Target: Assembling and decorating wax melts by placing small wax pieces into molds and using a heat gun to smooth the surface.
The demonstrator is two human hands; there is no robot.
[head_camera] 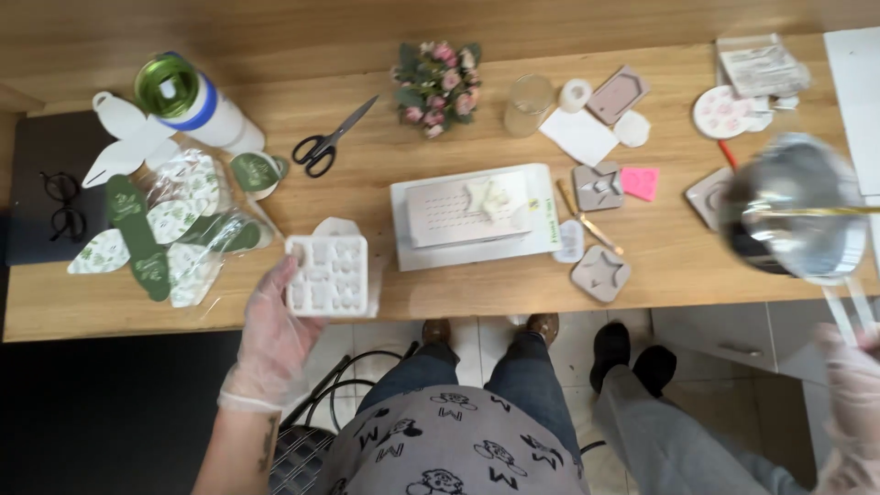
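The left hand (275,335), in a thin clear glove, grasps a white silicone mould tray (327,275) by its near left corner, fingers curled under the edge and thumb up its side, holding it at the front edge of the wooden table (660,252), just left of the white box (472,215) that sits mid-table. The tray's small cavities look pale and I cannot tell whether anything fills them. The right hand (852,403), also gloved, is at the far right of the box and below the table edge; it closes on pale stick-like handles that rise to a blurred metal bowl (793,206) held above the table's right end. Judging by the layout, work seems midway: two grey star-shaped moulds (600,272) lie just right of the box, with flat white cast pieces behind them, while the tray is only now in hand. Left of the box lie black scissors (330,139), a green-lidded bottle (192,103) and green-and-white paper cutouts (151,234); a small bunch of pink flowers (438,87) stands behind it. Another person's legs and dark shoes (632,362) show below the table, right of the box.
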